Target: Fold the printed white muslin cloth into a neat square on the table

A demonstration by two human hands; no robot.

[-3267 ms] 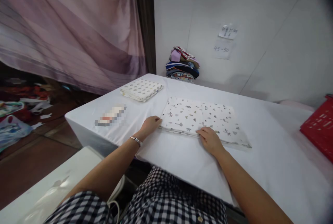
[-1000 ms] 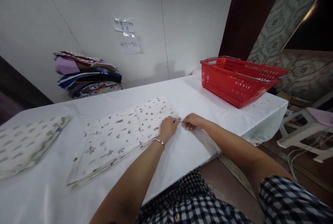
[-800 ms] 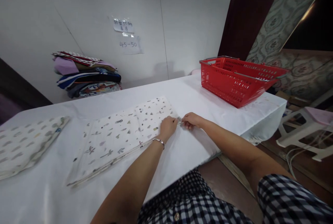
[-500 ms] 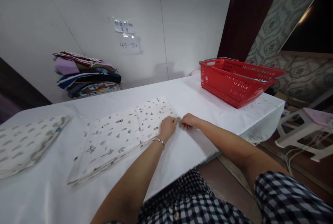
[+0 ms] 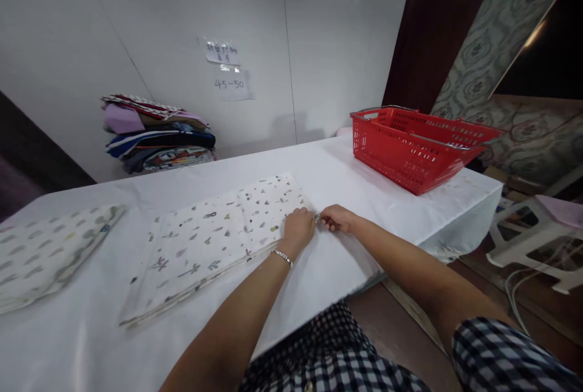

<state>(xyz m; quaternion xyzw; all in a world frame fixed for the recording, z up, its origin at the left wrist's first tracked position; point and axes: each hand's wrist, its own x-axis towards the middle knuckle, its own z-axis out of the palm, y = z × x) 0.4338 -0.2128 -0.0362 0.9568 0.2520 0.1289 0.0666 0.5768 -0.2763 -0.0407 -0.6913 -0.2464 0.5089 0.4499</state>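
Currently I see the patterned cloth (image 5: 218,234) folded flat near the table's (image 5: 325,167) front edge. The right hand (image 5: 338,219) pinches its right front corner; the left hand (image 5: 298,229) rests just beside, on the cloth, fingertips hidden, so I can't tell their grip. Another folded cloth (image 5: 50,252) lies toward the left edge, a red basket (image 5: 405,152) toward the right, piled clothes (image 5: 159,137) beyond the back edge.

Apparent workroom, from where I stand: white-draped surface (image 5: 332,179), folded printed cloth (image 5: 218,240), textile pile (image 5: 159,137), red shopping basket (image 5: 419,167), handwritten notices (image 5: 221,53) taped to pale wall (image 5: 337,34), plastic stool (image 5: 562,210) nearby.
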